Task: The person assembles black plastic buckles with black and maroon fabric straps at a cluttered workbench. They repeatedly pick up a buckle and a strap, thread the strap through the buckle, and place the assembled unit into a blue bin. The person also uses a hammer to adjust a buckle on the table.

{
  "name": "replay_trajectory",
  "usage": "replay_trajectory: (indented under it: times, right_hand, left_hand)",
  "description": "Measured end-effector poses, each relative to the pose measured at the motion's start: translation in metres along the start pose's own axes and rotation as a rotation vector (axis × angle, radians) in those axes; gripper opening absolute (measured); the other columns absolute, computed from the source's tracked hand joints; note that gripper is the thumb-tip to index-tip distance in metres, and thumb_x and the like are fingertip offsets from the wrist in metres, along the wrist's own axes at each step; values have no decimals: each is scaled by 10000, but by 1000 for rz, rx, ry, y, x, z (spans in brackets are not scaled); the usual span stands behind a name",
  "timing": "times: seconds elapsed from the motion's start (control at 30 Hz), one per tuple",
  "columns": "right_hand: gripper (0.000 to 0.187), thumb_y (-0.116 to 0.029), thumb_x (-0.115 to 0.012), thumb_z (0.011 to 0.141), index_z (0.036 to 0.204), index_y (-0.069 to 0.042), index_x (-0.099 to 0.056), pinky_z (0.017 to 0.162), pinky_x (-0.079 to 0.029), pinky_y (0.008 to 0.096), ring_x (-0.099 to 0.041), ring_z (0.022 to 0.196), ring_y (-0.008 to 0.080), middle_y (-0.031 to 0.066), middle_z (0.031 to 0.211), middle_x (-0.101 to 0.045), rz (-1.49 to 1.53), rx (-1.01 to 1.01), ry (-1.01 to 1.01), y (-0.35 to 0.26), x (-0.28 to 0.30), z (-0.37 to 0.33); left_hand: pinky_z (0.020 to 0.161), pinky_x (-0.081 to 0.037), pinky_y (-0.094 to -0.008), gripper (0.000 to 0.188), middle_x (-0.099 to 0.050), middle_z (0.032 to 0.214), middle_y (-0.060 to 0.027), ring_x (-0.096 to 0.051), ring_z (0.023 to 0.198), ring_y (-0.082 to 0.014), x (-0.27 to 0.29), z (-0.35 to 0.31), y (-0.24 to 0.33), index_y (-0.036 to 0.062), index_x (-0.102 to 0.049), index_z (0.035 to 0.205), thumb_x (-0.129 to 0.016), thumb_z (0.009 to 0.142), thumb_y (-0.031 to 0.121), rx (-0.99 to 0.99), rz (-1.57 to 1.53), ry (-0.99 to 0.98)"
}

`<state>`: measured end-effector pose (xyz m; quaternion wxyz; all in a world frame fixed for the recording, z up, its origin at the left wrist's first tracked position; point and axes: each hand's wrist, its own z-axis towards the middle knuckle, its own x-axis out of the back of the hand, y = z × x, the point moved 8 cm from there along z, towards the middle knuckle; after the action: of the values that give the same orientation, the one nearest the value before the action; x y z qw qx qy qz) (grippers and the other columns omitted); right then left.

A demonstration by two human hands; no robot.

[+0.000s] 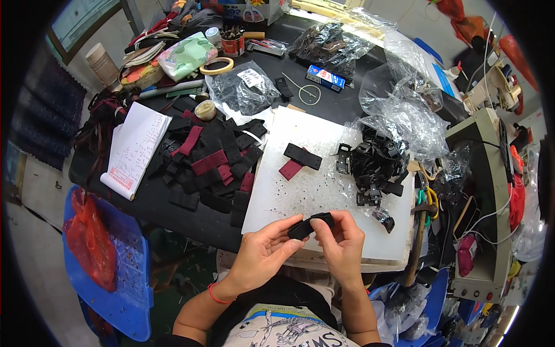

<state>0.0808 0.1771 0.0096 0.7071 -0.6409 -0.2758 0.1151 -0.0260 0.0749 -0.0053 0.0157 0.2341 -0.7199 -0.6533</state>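
Note:
Just over the near edge of the white board [272, 173], a folded black fabric strap [306, 227] is between my hands. My right hand [341, 243] pinches it, the thumb pressed on its upper face. The fingers and thumb of my left hand [263, 251] are curled around its left end. Farther up the board, a black strap piece with holes [303, 156] lies across a maroon one [290, 169]. On the right of the board is a heap of shiny black buckles [378, 156], partly in clear plastic. A loose black piece [383, 220] lies nearer to my right hand.
Many black and maroon strap pieces [211, 162] are piled left of the board, beside a notepad [136, 147]. Scissors [432, 202] and a hammer [425, 209] lie at the right edge. A blue chair [124, 248] with a red bag [92, 248] stands at lower left.

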Motion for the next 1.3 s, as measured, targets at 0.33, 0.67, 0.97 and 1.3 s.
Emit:
replay_trajectory:
  times: [0.33,0.67,0.97,1.3]
  right_hand:
    - [140,17,-705,778,865,9,-596,519,-448,293,-552,571,180,99,702,-576,-213,338,164,-23,-6,-19]
    - [122,-21,-700,803,834,5,-585,533,-461,244,-578,574,129,78,697,-602,67,53,181,12,0,-17]
    - [315,-112,-683,815,1103,-26,-586,767,-433,391,-523,872,302,128,979,-581,-742,472,319,-44,61,45]
    - [483,-17,-669,760,1219,-12,-518,895,-441,409,-469,1097,374,210,1226,-483,-866,395,122,-2,69,62]
  left_hand:
    - [827,-522,-248,296,-638,1043,-112,-633,937,-130,9,7,-4,-59,-529,1218,-521,932,14,15,-108,53]
    - [758,-529,-233,225,-651,992,-100,-640,848,-113,7,17,1,-53,-575,1130,-540,920,18,45,-55,29]
    - [502,-421,-276,210,-608,598,-84,-552,535,-81,22,164,85,-10,-641,826,-570,898,175,-617,785,340]
    - [862,-470,-388,239,-657,1034,-172,-621,969,-326,38,215,81,10,-649,1038,-613,857,162,-727,1025,320]
